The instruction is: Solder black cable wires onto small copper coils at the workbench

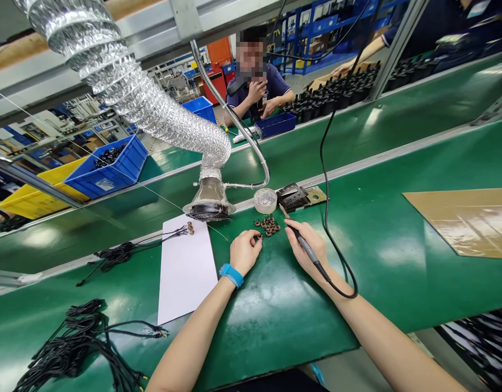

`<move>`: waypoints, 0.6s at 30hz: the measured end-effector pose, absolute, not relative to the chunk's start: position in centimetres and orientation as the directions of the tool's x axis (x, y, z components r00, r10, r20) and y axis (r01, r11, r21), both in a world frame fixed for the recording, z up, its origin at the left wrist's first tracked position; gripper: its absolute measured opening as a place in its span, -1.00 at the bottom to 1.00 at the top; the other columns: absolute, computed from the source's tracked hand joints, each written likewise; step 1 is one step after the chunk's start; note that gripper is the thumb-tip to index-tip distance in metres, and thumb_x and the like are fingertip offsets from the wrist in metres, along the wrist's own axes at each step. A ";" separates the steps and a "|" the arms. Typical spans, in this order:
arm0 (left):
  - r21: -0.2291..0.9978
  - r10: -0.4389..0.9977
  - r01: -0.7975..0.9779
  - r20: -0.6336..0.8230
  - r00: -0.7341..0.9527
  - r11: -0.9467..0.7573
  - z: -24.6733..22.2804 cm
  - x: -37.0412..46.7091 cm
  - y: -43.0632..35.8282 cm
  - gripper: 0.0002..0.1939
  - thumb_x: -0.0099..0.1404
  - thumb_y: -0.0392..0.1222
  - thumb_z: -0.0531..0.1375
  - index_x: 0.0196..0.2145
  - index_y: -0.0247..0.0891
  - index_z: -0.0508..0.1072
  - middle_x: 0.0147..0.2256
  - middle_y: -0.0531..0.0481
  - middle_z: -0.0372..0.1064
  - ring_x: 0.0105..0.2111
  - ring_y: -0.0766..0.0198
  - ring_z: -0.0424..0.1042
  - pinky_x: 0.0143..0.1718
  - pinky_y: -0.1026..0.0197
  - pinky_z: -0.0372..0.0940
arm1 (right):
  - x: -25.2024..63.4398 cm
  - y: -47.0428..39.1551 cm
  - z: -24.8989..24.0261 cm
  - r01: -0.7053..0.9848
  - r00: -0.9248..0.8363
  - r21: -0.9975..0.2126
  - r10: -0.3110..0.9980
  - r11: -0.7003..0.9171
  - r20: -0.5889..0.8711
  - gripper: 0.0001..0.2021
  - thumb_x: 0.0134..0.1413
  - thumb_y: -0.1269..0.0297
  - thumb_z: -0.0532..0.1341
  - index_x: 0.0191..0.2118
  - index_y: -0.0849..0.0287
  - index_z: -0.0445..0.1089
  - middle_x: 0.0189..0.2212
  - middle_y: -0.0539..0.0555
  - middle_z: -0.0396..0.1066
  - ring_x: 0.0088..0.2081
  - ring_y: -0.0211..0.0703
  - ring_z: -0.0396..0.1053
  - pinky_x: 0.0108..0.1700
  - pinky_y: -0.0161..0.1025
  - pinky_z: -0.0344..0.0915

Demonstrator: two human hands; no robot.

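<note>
My right hand (310, 247) is closed around a soldering iron (307, 249), its tip pointing up and left toward the iron stand. With fingertips pinched, my left hand (245, 251) holds a small copper-wound coil (259, 237) at the near edge of a pile of similar coils (270, 225). Just behind the pile sits a round translucent tub (265, 200) with silvery contents. The dark soldering iron stand (294, 197) is right of the tub. A blue band is on my left wrist.
A fume extraction hood (209, 198) hangs left of the tub. White paper (185, 277) carries cable ends with coils. Black cable bundles (77, 340) lie at left, brown cardboard (465, 220) at right. The iron's cord (325, 163) loops by my right forearm. A person sits across the bench.
</note>
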State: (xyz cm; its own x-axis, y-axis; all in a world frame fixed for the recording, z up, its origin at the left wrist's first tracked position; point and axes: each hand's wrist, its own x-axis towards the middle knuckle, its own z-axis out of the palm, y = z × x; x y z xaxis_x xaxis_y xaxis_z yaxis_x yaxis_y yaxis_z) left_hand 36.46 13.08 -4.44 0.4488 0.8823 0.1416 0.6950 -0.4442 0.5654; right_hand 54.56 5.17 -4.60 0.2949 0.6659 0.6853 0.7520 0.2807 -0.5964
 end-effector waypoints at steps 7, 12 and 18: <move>0.569 0.879 0.687 0.156 0.450 -0.452 -4.4 36.4 12.7 -0.82 0.31 -0.24 0.22 -0.13 -0.17 0.55 -0.43 0.07 0.37 -0.39 0.29 0.36 -0.30 0.27 0.20 | 54.5 5.2 -4.6 0.756 0.296 -0.595 0.668 0.274 0.683 -0.76 0.36 0.23 0.10 0.02 0.12 0.44 -0.28 0.13 0.50 -0.31 -0.13 0.49 -0.21 -0.19 0.43; 0.565 0.879 0.694 0.133 0.457 -0.446 -4.3 36.3 12.8 -0.80 0.31 -0.23 0.21 -0.12 -0.19 0.56 -0.42 0.06 0.38 -0.38 0.28 0.38 -0.28 0.26 0.23 | 54.5 5.2 -4.7 0.762 0.300 -0.592 0.666 0.264 0.683 -0.75 0.36 0.21 0.10 0.02 0.11 0.44 -0.28 0.13 0.51 -0.30 -0.12 0.50 -0.21 -0.19 0.44; 0.593 0.895 0.693 0.114 0.430 -0.409 -4.1 36.8 13.2 -0.76 0.23 -0.15 0.30 -0.14 -0.24 0.55 -0.43 0.06 0.40 -0.37 0.26 0.39 -0.27 0.24 0.24 | 54.6 5.3 -4.9 0.767 0.286 -0.582 0.666 0.272 0.689 -0.76 0.36 0.24 0.11 0.02 0.12 0.43 -0.25 0.14 0.52 -0.28 -0.13 0.51 -0.19 -0.19 0.43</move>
